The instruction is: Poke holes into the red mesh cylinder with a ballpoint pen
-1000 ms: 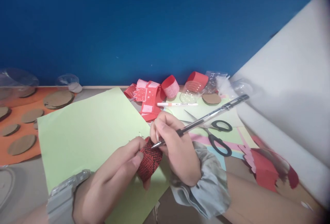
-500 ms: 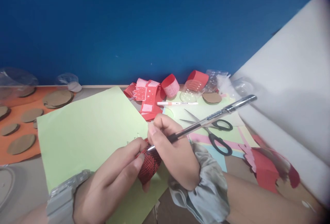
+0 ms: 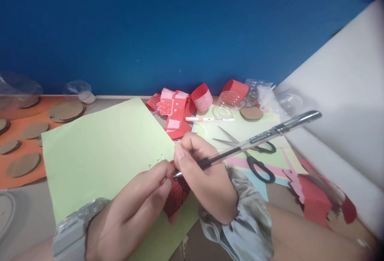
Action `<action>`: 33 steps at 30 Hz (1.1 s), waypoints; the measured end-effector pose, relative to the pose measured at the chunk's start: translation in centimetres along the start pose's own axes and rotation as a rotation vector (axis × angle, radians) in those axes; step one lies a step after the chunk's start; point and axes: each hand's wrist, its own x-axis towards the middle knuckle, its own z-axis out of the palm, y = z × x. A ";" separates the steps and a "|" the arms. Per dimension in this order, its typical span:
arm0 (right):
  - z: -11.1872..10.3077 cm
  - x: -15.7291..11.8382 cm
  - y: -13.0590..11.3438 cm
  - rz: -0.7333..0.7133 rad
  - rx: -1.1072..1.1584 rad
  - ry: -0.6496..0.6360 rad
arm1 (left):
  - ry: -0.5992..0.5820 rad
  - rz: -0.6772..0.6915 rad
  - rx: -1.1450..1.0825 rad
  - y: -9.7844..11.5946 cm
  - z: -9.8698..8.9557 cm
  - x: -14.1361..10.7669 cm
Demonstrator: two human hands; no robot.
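Note:
My right hand (image 3: 204, 177) grips a clear-barrelled black pen (image 3: 249, 143), its cap pushed on the back end. The pen's tip touches or hovers just over a small red paper piece (image 3: 177, 195) covered in a black crosshatch pattern. Between the fingers and thumb of my left hand (image 3: 138, 209) the same red piece is pinched; part of it is hidden by both hands. Beneath lies a large light green sheet (image 3: 105, 153), with a small spiky pen drawing (image 3: 156, 161) near my left fingertips.
Black-handled scissors (image 3: 259, 169) lie open on coloured papers at right. A white marker (image 3: 210, 119), red paper rings (image 3: 201, 97) and clear plastic cups (image 3: 228, 103) sit along the blue wall. Several cardboard discs (image 3: 67, 111) rest on orange paper at left. Cut red paper (image 3: 316, 199) lies right.
The pen has swung slightly, its capped end now farther right. Both hands keep their grip on the red piece and pen. The whole view has shifted a little.

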 end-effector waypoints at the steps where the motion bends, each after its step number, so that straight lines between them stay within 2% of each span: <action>1: 0.0 0.0 0.0 0.010 0.003 -0.005 | 0.004 -0.002 -0.002 0.0 0.0 0.0; 14: 0.0 0.0 -0.6 0.124 -0.021 0.007 | 0.059 -0.013 0.061 1.2 0.2 0.4; 24: -0.2 0.0 -0.3 0.111 0.002 -0.012 | 0.063 -0.023 0.071 1.0 0.1 0.3; 33: -0.2 -0.1 0.1 0.119 -0.008 -0.010 | 0.108 -0.092 0.106 0.8 0.2 -0.1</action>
